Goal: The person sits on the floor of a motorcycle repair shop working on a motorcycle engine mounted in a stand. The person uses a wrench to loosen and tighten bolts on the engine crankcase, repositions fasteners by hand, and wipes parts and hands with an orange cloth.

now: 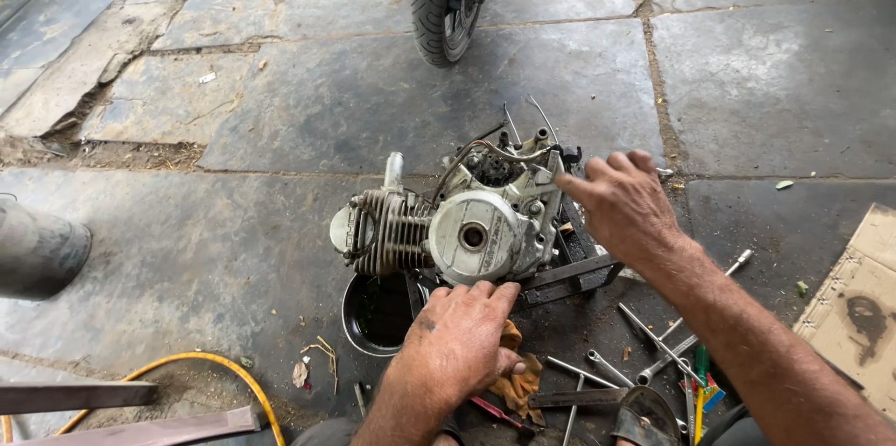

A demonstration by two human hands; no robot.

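Motorcycle engine [467,227], off the bike, mid-teardown, on a metal stand [569,273] over an oil pan [373,315]. Left hand [462,343] spread flat beneath the side cover; right hand [621,203] open, fingers touching the crankcase. Wrenches [644,348] lie toward the stone floor's [233,250] near edge.

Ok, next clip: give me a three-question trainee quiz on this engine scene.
1. True or false: the right hand holds a spanner.
2. What sits under the finned end of the engine? A) black oil pan B) cardboard C) yellow hose
3. Which hand is at the round side cover?

Key: 1 false, it reaches open-fingered to the engine's top right. 2 A. 3 the left hand, fingers at the cover's lower edge.
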